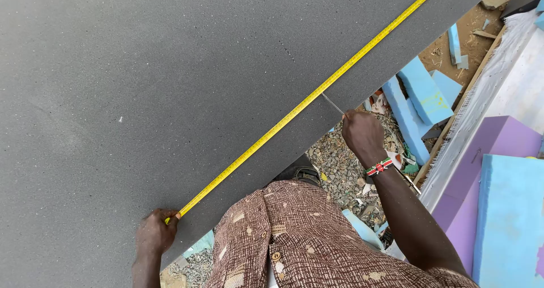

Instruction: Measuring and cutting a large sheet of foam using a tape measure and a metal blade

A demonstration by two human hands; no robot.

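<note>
So there's a big dark grey foam sheet (170,84) filling most of the view, from the top left down past the middle. A yellow tape measure (306,101) lies flat across it on a long diagonal, running from about 7 o'clock up to 1 o'clock, where it goes out of the picture at the top edge.

The left hand (154,231) sits at the 7 o'clock end, right at the sheet's near edge, fingers curled and pinching the end of the tape down onto the foam. The right hand (362,132) is over at roughly 3 o'clock from the centre, closed around a thin metal tool (333,104), some kind of blade or spike, can't really tell which. Its tip touches the foam just beside the tape, right near the sheet's edge. That wrist has a beaded bracelet (378,167) in red, white, green and black.

The person wears a brown patterned shirt (294,237), seen at 6 o'clock. Below the sheet's edge the ground is gravel (334,163) with scraps scattered about. Towards 3 o'clock there are blue foam offcuts (422,95), and in the lower right corner a purple foam block (487,169) with a light blue foam slab (510,220) lying over it.
</note>
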